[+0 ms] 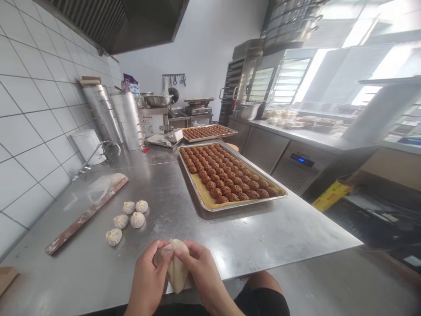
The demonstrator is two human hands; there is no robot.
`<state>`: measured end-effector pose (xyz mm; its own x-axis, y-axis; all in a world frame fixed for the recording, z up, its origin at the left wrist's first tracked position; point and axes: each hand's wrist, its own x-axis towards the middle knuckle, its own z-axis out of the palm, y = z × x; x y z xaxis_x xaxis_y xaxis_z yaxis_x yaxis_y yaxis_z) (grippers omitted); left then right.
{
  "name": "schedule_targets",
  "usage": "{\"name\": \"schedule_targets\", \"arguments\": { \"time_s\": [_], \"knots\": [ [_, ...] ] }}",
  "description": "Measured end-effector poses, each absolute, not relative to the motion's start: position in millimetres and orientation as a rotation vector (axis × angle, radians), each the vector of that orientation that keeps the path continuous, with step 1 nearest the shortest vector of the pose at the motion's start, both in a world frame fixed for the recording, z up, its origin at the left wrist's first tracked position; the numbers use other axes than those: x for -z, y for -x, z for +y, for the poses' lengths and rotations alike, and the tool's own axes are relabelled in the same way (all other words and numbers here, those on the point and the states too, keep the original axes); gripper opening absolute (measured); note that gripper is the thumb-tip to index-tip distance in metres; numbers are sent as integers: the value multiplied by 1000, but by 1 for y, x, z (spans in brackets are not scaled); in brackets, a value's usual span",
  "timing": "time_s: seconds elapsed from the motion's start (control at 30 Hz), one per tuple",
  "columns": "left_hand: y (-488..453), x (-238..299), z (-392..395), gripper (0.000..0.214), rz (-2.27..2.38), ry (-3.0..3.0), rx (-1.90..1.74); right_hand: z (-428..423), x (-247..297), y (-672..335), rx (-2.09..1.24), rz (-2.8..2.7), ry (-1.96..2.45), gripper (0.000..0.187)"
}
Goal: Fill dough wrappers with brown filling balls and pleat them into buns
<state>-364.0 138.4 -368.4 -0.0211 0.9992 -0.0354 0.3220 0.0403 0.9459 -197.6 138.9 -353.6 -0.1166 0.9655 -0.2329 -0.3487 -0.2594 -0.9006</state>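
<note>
Between both hands, near the front edge of the steel table, I grip a piece of pale dough (pixel 178 274). My left hand (pixel 149 267) is closed around its left side, with the thumb on top. My right hand (pixel 202 267) pinches the upper right part of the same dough, thumb pressing near the top. Its lower part hangs down in a point between my palms. To the left, several pleated buns (pixel 137 220) stand in a loose group on the table. The fingertips behind the dough are partly hidden.
A large tray (pixel 199 195) of brown balls in rows stands ahead to the right, with another such tray (pixel 230 131) behind it. At left lie a floury wooden strip (pixel 88 215) and a plastic bag (pixel 100 186). A faucet (pixel 98 153) rises by the tiled wall.
</note>
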Motion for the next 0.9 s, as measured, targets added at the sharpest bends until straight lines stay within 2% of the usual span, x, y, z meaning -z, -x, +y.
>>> {"name": "schedule_targets", "arguments": {
  "time_s": [0.5,0.7,0.9],
  "knots": [
    [366,366,143,48,1455,-1429,-1080,143,365,189,-1425,-916,1058,43],
    [364,360,144,44,1488,-1520,-891,139,359,193,-1462,-1042,1097,43],
    [365,351,140,39,1476,-1568,-874,138,360,194,-1405,-1117,1113,41]
  ]
}}
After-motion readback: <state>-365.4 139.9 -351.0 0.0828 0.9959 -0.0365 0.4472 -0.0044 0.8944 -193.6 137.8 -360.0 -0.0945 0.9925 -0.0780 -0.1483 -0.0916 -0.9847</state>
